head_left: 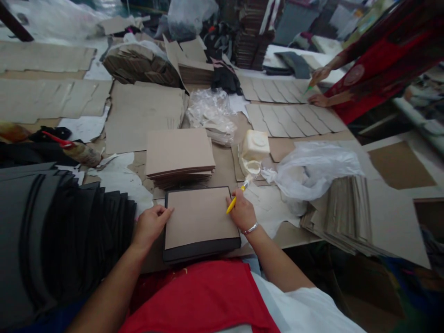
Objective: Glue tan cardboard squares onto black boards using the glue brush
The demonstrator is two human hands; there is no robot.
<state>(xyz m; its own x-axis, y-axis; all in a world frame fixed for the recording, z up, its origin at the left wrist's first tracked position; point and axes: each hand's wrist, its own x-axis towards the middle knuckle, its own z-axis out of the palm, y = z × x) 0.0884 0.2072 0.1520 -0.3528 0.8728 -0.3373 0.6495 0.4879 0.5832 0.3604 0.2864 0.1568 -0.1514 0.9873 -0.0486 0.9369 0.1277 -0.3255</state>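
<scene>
In front of me a tan cardboard sheet (pixel 200 219) lies on a black, padded-looking panel (pixel 204 249), whose dark border shows around it. My left hand (pixel 151 225) is closed, thumb and fingertips pinching at the sheet's left edge. A yellow-handled brush (pixel 231 204) is gripped in my right hand (pixel 243 212), bristles pointing away from me, while its fingertips touch the sheet's right edge. Just beyond the panel stands a stack of cardboard sheets (pixel 180 150). Near the brush tip sits a cut-open cream plastic jug (pixel 255 144) with pale residue at its mouth.
Black folded panels (pixel 69 231) are piled at left, near a red-nozzled bottle (pixel 78 150). Plastic bags (pixel 308 169) and stacked boards (pixel 343 212) stand at right. Across the table, a co-worker's hands (pixel 319 85) work over overlapping cardboard strips (pixel 294 119) with a green-handled tool.
</scene>
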